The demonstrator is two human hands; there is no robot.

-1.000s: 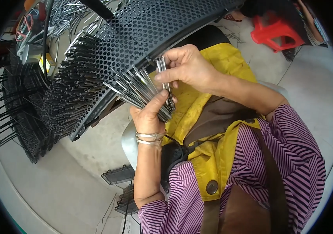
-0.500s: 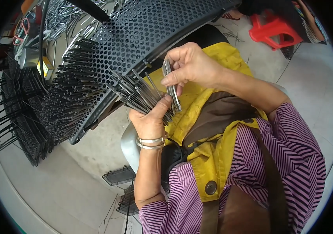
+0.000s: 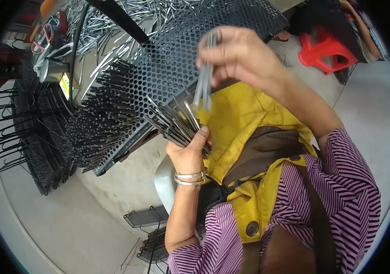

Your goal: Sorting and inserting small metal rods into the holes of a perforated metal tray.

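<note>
A thick bundle of thin grey metal rods [image 3: 176, 124] is clasped in my left hand [image 3: 188, 157], the thumb lying across it. Higher up, my right hand [image 3: 243, 52] is closed on a few silvery rods [image 3: 205, 84], blurred by motion, which hang down from its fingers. It is over the near edge of a black perforated panel [image 3: 169, 59], apart from the left hand's bundle. Many dark rods [image 3: 106, 116] stand packed in the holes of the panel's left part. The lower ends of the left bundle are partly hidden by the fingers.
Loose silvery rods [image 3: 112, 20] lie piled behind the panel, with a black post [image 3: 122, 20] rising before them. At left are a rack with black hooks [image 3: 32, 132], a metal can [image 3: 52, 71] and scissors [image 3: 44, 39]. A red stool [image 3: 325, 52] stands at right; a yellow apron [image 3: 236, 102] covers my lap.
My right hand has lifted its few rods up and away from the left hand's bundle, toward the panel. My left hand keeps its hold. The whole view has shifted slightly.
</note>
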